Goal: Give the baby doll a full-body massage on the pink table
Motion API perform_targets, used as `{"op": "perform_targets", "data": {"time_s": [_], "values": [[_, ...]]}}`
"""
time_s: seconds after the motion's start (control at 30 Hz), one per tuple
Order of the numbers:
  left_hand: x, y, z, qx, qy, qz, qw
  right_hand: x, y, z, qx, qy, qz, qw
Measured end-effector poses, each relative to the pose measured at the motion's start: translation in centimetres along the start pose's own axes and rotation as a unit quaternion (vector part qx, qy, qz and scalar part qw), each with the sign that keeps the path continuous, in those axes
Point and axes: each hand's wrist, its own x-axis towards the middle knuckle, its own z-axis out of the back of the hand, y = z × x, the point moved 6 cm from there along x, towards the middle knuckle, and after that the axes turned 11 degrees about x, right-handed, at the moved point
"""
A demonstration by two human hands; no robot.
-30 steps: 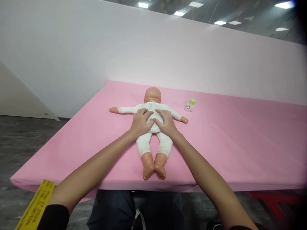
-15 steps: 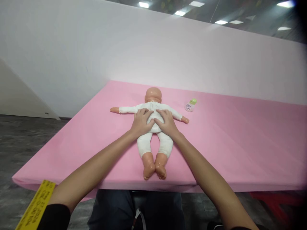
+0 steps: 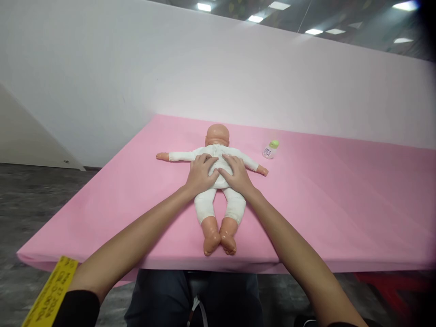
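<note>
A baby doll (image 3: 205,203) in a white cloth suit lies face down, with its bald head away from me and its feet towards me. Its arms stretch out to both sides. My left hand (image 3: 201,175) rests on the left side of the doll's back, fingers spread. On the right side of the back lies my right hand (image 3: 237,175), its fingers spread too. Both thumbs point inward and nearly meet over the lower back. Beyond the doll's right-hand arm is a small clear bottle (image 3: 269,151) with a green cap and a printed label.
A pink cloth (image 3: 327,204) covers the table, whose near edge runs just in front of my lap. Behind the table stands a white wall (image 3: 238,68). A yellow printed strip (image 3: 51,293) is by my left sleeve. Grey floor (image 3: 41,195) shows at the left.
</note>
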Motion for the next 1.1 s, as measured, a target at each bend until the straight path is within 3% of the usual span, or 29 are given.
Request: {"op": "perform_targets", "data": {"time_s": [0.77, 1.1], "values": [[0.00, -0.28, 0.59, 0.015, 0.006, 0.019, 1.000, -0.04, 0.48, 0.24, -0.005, -0.008, -0.001, 1.000], [0.04, 0.00, 0.05, -0.010, 0.002, -0.008, 1.000, -0.01, 0.14, -0.01, -0.001, 0.002, -0.004, 1.000]]}}
